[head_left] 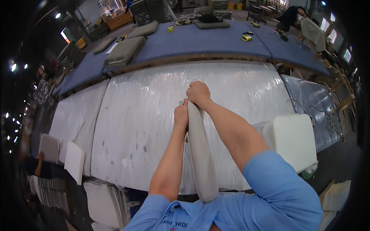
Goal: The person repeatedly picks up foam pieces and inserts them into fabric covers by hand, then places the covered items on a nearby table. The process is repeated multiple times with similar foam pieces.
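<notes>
workshop interior: a long work table (131,111) covered in glossy clear film fills the foreground, with a blue-topped table (200,42) beyond it bearing grey-green cushions (125,52) and small yellow packages (246,38). at centre, the grey cushion (202,154) stands on its narrow side between the forearms, its near end against or just before the blue shirt (235,211). the left hand (180,115) is closed, thumb uppermost, on the far end; the right hand (199,93) is curled into a fist just beyond it, also at that end. what lies inside the fingers is hidden, though both appear to grip cover fabric.

probable faults: an uneven pull could twist the cover or bunch the padding; a slipping grip could let the cushion topple on the slick film; a swinging right elbow could nudge the white foam pad (295,140) off the table's near edge.

markings: dark lettering (173,223) crosses the shirt's chest; print on the yellow packages is too small to read.
</notes>
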Available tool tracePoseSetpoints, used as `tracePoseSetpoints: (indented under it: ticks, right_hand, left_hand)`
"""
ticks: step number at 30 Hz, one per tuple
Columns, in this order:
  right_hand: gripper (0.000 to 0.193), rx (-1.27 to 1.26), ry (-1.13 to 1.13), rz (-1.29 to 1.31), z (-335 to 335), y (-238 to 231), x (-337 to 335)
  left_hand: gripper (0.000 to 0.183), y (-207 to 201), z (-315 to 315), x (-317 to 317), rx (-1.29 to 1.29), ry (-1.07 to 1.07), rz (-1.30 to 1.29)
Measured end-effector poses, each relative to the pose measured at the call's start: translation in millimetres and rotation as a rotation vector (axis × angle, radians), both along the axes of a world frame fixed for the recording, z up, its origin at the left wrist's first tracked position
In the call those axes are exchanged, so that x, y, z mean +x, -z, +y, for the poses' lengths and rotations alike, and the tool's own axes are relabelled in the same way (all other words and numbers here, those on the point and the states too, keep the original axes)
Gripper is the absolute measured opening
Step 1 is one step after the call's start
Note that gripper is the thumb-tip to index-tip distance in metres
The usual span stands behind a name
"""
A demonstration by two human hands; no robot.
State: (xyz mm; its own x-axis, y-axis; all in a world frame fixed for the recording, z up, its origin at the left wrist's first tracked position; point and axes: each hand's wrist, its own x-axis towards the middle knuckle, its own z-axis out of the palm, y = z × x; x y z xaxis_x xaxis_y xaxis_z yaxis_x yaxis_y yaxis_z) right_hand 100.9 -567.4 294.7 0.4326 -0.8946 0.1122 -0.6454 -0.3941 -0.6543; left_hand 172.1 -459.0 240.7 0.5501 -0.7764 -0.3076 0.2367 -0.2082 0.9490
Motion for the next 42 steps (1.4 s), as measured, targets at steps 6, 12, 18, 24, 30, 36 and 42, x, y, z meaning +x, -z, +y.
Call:
tracePoseSetpoints:
  ticks: [6,12,18,24,30,36,42]
  right_hand:
    - [0.021,0.083,-0.033,-0.011,-8.2,12.7,10.8]
    - [0.020,0.225,-0.132,-0.144,4.9,19.3,37.0]
    - [0.039,0.273,-0.311,-0.320,-16.5,46.2,24.3]
    - [0.051,0.604,-0.394,-0.406,-23.8,42.3,20.7]
    - [0.050,0.667,-0.398,-0.386,-21.9,38.1,16.5]
    - [0.045,0.506,-0.251,-0.412,-19.5,30.8,5.3]
    - [0.019,0.026,-0.302,-0.881,37.1,-1.2,-43.2]
  left_hand:
    - [0.054,-12.7,8.3,-4.3,-0.014,-0.031,0.163]
    - [0.070,0.2,33.0,26.6,-0.201,-0.013,0.352]
    - [0.087,-15.2,25.1,18.2,-0.059,0.275,0.161]
    - [0.069,-34.8,11.1,15.0,0.112,0.374,0.099]
    - [0.056,-37.6,5.2,8.8,0.123,0.302,0.133]
    - [0.051,-22.3,2.1,3.6,-0.005,0.205,0.224]
    - [0.050,-1.6,-2.8,28.1,-0.008,0.172,0.215]
